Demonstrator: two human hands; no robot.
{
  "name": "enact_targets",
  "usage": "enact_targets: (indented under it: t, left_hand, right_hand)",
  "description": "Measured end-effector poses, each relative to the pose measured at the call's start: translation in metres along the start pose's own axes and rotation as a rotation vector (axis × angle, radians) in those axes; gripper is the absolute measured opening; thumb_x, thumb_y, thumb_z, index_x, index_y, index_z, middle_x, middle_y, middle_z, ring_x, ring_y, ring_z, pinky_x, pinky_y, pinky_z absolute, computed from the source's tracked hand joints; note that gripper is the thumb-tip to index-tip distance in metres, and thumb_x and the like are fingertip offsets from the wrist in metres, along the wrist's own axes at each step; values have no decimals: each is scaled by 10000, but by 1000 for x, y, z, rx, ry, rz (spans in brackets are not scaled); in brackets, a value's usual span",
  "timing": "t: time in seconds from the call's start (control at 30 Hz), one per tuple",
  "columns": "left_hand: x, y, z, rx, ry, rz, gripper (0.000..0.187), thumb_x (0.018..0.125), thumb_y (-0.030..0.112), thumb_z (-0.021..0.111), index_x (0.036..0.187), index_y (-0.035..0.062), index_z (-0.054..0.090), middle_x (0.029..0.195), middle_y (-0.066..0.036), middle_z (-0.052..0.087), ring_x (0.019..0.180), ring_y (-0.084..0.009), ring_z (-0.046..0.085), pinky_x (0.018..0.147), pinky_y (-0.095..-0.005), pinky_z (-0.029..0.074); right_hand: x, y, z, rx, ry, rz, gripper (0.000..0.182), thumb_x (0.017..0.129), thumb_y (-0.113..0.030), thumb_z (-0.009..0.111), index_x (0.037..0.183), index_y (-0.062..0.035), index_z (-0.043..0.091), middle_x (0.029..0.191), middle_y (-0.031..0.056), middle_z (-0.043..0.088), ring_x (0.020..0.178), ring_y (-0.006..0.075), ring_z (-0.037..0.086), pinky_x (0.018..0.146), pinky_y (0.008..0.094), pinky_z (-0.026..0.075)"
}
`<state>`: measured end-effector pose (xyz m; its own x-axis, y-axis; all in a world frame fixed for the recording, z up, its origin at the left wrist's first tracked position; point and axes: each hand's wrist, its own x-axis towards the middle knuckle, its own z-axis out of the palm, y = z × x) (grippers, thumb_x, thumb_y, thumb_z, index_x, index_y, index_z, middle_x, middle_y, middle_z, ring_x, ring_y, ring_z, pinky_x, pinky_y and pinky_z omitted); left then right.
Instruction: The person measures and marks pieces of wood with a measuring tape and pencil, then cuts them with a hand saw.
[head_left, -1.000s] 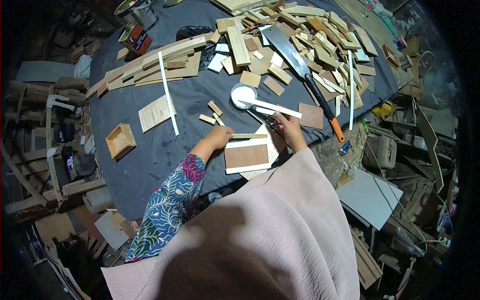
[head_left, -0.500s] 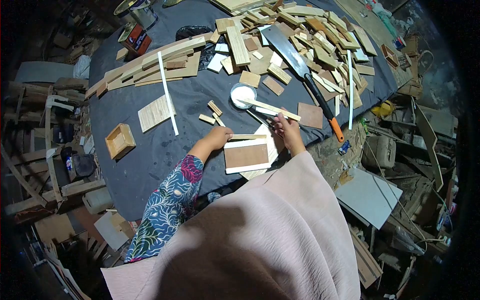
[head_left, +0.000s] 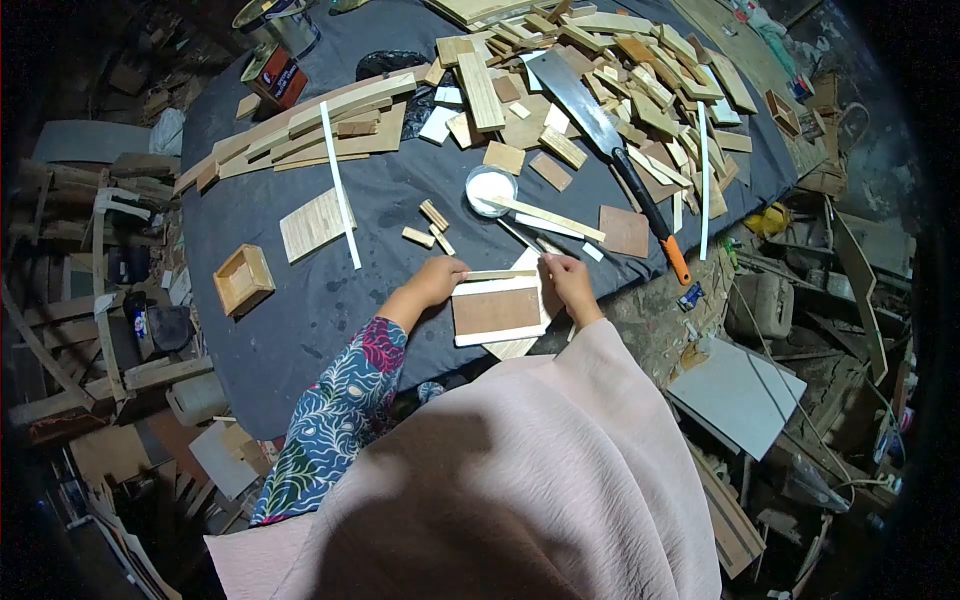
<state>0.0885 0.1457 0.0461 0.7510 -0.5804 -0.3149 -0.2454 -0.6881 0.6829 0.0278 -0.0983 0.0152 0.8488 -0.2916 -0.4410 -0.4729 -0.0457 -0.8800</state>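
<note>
A thin wooden strip (head_left: 500,274) lies along the upper edge of a brown rectangular panel (head_left: 497,312), which has white glue-like bands along its long edges. My left hand (head_left: 436,281) pinches the strip's left end. At the other end, my right hand (head_left: 570,285) has its fingertips closed on the strip's tip. Under the panel is a pale wooden board (head_left: 513,347), partly hidden. Just beyond my hands stands a clear cup of white paste (head_left: 490,187), with a flat wooden stick (head_left: 550,218) leaning on its rim. Short wooden pieces (head_left: 419,237) lie to its left.
A handsaw (head_left: 590,115) with an orange-tipped handle lies by a large heap of wood offcuts (head_left: 650,100). To the left are a small wooden box (head_left: 243,280), a square board (head_left: 312,228) and a white strip (head_left: 340,185). Cans (head_left: 275,75) stand at the back left.
My right hand has let go of the flat stick, now resting against the cup, and moved down and left to the thin strip's right end. My left hand stays at the left end.
</note>
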Motion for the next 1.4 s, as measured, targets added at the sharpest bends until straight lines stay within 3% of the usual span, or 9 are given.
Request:
enact_targets:
  t: [0.07,0.1,0.17,0.2,0.4,0.57,0.67,0.87,1.4]
  left_hand:
    - [0,-1,2,-9,19,27,194,760,155,504,857,21,606,849,-178,580,816,-325,538,722,-360,413]
    - [-1,-1,2,-8,18,27,194,760,155,504,857,21,606,849,-178,580,816,-325,538,722,-360,413]
    - [-1,-2,3,-13,44,63,190,757,153,506,851,21,607,842,-178,580,815,-325,535,722,-364,413]
    - [-1,-3,4,-13,45,62,190,757,153,506,851,21,607,842,-178,580,815,-325,535,722,-364,413]
    - [-3,-4,2,37,46,111,185,759,149,506,847,23,609,852,-172,578,819,-331,528,728,-376,411]
    - [-6,-8,6,55,123,210,174,753,132,514,836,17,615,823,-167,581,794,-321,527,706,-368,414]
    - [-9,1,-1,91,185,139,182,750,136,513,844,18,615,829,-164,583,787,-317,529,707,-369,414]
    - [-7,7,-4,64,34,-1,192,746,158,522,847,23,613,853,-167,582,798,-317,541,711,-368,420]
    - [-26,5,1,5,104,100,210,696,163,577,872,54,611,849,-136,590,819,-303,544,728,-359,429]
  right_hand:
    - [2,4,1,-195,-107,-116,200,782,-177,550,806,7,626,697,57,588,689,167,540,660,262,413]
    - [0,1,2,-194,-106,-116,200,782,-177,550,806,7,626,697,57,588,689,167,540,660,262,413]
    - [-5,-6,1,-402,-182,-433,180,737,-159,581,819,-4,623,729,135,583,704,238,551,660,313,417]
    - [-7,-13,1,-459,-213,-429,137,715,-107,570,791,-8,624,792,157,575,754,295,541,678,330,415]
    - [-2,-23,1,-608,-256,-670,76,697,-38,540,729,16,583,762,172,548,751,328,521,674,355,413]
    - [-9,-31,2,-621,-227,-764,68,687,-20,538,731,15,575,767,162,541,753,331,513,679,363,412]
    - [-4,-26,5,-607,-187,-806,70,687,-23,533,729,10,577,772,154,540,757,327,511,681,362,412]
    - [2,-18,3,-691,-260,-741,80,696,-39,526,741,1,578,764,147,536,765,319,507,682,357,410]
    - [-30,-18,-5,-787,-155,-961,123,656,-21,536,772,-39,571,803,93,527,792,273,503,682,339,419]
